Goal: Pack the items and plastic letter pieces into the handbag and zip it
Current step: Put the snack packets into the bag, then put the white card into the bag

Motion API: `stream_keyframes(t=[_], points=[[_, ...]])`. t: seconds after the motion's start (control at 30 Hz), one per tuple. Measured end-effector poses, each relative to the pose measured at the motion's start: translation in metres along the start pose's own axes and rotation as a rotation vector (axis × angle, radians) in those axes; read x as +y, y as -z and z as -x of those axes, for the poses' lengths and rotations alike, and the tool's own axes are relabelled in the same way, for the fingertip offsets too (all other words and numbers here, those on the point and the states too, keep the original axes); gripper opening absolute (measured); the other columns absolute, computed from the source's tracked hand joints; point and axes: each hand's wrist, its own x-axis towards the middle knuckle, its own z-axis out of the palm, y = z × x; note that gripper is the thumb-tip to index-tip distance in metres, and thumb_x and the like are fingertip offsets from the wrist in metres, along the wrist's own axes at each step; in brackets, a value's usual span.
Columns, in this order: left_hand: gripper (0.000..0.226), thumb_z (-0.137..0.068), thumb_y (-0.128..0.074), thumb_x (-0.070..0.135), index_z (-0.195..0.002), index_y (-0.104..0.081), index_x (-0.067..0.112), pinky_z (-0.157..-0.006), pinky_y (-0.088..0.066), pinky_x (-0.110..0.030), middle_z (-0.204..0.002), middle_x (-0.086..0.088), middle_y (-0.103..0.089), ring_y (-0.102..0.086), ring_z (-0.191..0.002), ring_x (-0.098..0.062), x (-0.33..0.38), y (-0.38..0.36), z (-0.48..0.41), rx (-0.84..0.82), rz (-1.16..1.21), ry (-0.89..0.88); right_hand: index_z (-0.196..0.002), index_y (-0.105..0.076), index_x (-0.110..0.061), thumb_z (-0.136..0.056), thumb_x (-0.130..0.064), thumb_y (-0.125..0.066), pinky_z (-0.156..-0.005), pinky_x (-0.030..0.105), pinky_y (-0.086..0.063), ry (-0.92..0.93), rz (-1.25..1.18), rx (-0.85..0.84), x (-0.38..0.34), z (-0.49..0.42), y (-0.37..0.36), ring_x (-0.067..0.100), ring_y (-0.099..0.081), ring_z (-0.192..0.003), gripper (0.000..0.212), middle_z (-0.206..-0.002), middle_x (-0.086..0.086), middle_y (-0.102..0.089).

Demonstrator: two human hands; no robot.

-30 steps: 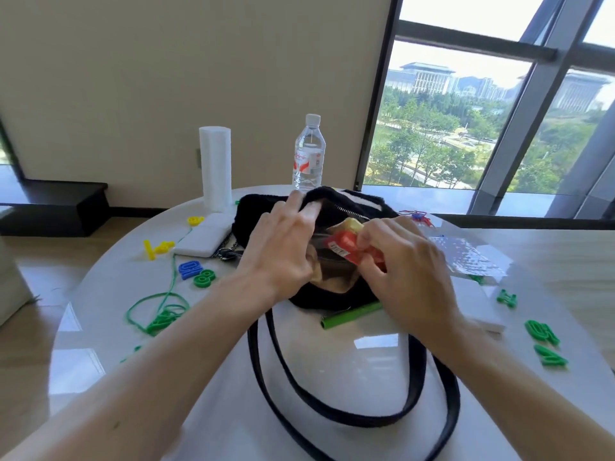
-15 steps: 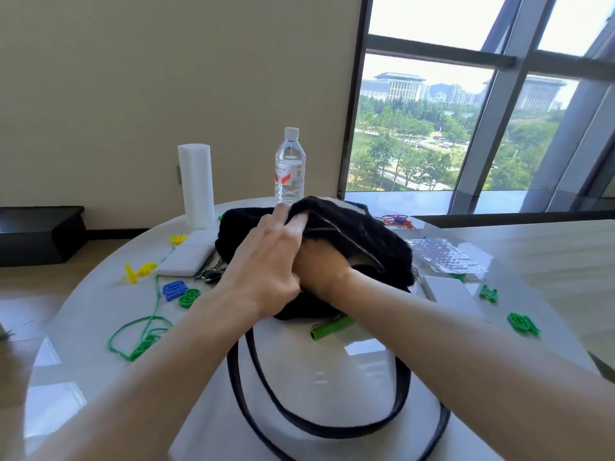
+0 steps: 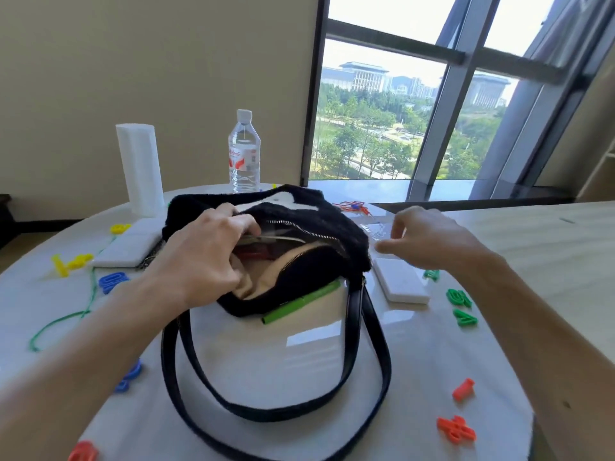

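Note:
A black fuzzy handbag (image 3: 309, 224) lies unzipped in the middle of the round table, its beige lining and a red packet (image 3: 253, 253) showing inside. My left hand (image 3: 206, 254) grips the bag's left rim and holds the mouth wide. My right hand (image 3: 429, 237) hovers just right of the bag with loosely curled fingers and nothing in it, above a clear plastic sheet (image 3: 379, 231) and a white box (image 3: 399, 282). Plastic letters lie around: green (image 3: 461, 302), orange (image 3: 457, 429), blue (image 3: 111, 281), yellow (image 3: 68, 262).
A green marker (image 3: 299, 302) sticks out from under the bag. A water bottle (image 3: 244, 154) and a white roll (image 3: 139, 168) stand at the back. A white pack (image 3: 128, 247) and a green cord (image 3: 63, 319) lie at the left. Black straps (image 3: 276, 417) loop toward me.
My right hand has come out of the bag and moved to its right side, holding nothing; the red packet stays inside. My left hand still holds the rim.

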Motion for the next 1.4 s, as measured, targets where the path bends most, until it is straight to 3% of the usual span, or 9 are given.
stream_keyframes(t=[0.1,0.27,0.53,0.7,0.87,0.97,1.1,1.23,1.4], points=[[0.037,-0.065,-0.071,0.014,-0.096,-0.062,0.033,-0.082,-0.050,-0.042,-0.111,0.009,-0.055,-0.054,-0.100,-0.018,-0.003,0.003,0.001,0.014,0.032,-0.011,-0.097,-0.056,-0.018,-0.084,-0.071,-0.058,-0.074,0.033,-0.044,-0.112,0.145,-0.100,0.019,-0.007,-0.034,0.024,-0.055,-0.089,0.055,-0.094,0.000,-0.057],[0.026,-0.078,-0.069,0.009,-0.083,-0.062,0.034,-0.084,-0.049,-0.045,-0.110,0.010,-0.057,-0.058,-0.097,-0.021,-0.005,0.003,0.002,0.040,0.034,-0.022,-0.110,-0.055,-0.022,-0.080,-0.081,-0.052,-0.078,0.036,-0.038,-0.143,0.239,-0.082,0.027,-0.016,-0.062,0.028,-0.056,-0.118,0.067,-0.129,0.005,-0.060],[0.019,-0.085,-0.067,0.027,-0.090,-0.071,0.044,-0.082,-0.051,-0.037,-0.115,0.022,-0.053,-0.053,-0.106,-0.010,-0.009,0.003,0.012,-0.093,-0.160,-0.013,-0.103,-0.051,-0.023,-0.077,-0.072,-0.064,-0.077,0.034,-0.039,-0.184,0.190,-0.074,0.029,-0.020,-0.070,0.027,-0.056,-0.104,0.057,-0.118,0.004,-0.062],[0.023,-0.090,-0.059,0.030,-0.106,-0.071,0.043,-0.078,-0.048,-0.030,-0.114,0.021,-0.057,-0.049,-0.105,-0.009,-0.014,-0.001,0.014,-0.115,-0.274,-0.042,-0.098,-0.057,-0.018,-0.082,-0.069,-0.060,-0.063,0.029,-0.040,-0.184,-0.031,0.010,0.032,-0.012,-0.026,0.024,-0.059,-0.084,0.053,-0.093,0.005,-0.061],[0.027,-0.087,-0.066,0.026,-0.114,-0.070,0.024,-0.080,-0.048,-0.037,-0.111,0.009,-0.063,-0.056,-0.108,-0.020,-0.013,-0.003,0.009,0.149,-0.174,0.000,-0.086,-0.062,-0.024,-0.082,-0.054,-0.068,-0.066,0.034,-0.039,0.071,-0.449,-0.023,0.005,0.020,0.046,0.027,-0.055,-0.076,0.031,-0.093,0.012,-0.062],[0.046,-0.080,-0.074,0.026,-0.124,-0.064,0.018,-0.088,-0.047,-0.047,-0.118,0.003,-0.061,-0.052,-0.113,-0.025,-0.007,-0.001,0.005,0.222,-0.133,0.026,-0.091,-0.067,-0.032,-0.070,-0.058,-0.070,-0.068,0.035,-0.038,0.245,-0.516,-0.168,-0.029,0.052,0.058,0.024,-0.055,-0.076,0.034,-0.092,0.004,-0.064],[0.061,-0.073,-0.070,0.016,-0.132,-0.054,0.017,-0.088,-0.047,-0.050,-0.124,0.004,-0.052,-0.044,-0.115,-0.025,0.000,-0.002,0.003,0.208,-0.087,0.004,-0.090,-0.067,-0.038,-0.072,-0.062,-0.064,-0.056,0.028,-0.035,0.360,-0.242,-0.264,-0.076,0.069,0.034,0.013,-0.053,-0.060,0.030,-0.070,-0.007,-0.063],[0.070,-0.073,-0.066,0.009,-0.140,-0.047,0.014,-0.090,-0.048,-0.048,-0.134,0.003,-0.046,-0.040,-0.118,-0.025,0.003,0.002,0.003,0.175,-0.036,-0.034,-0.095,-0.061,-0.028,-0.082,-0.060,-0.056,-0.052,0.029,-0.034,0.438,-0.004,-0.046,-0.117,0.048,-0.014,0.017,-0.054,-0.067,0.034,-0.079,-0.001,-0.056],[0.077,-0.073,-0.064,0.002,-0.146,-0.042,0.012,-0.095,-0.046,-0.049,-0.143,0.002,-0.040,-0.038,-0.121,-0.026,0.009,0.008,0.002,0.151,-0.027,-0.086,-0.109,-0.062,-0.017,-0.092,-0.041,-0.054,-0.076,0.039,-0.048,0.625,0.027,0.081,-0.152,0.005,-0.056,0.036,-0.061,-0.097,0.030,-0.101,0.010,-0.065]])
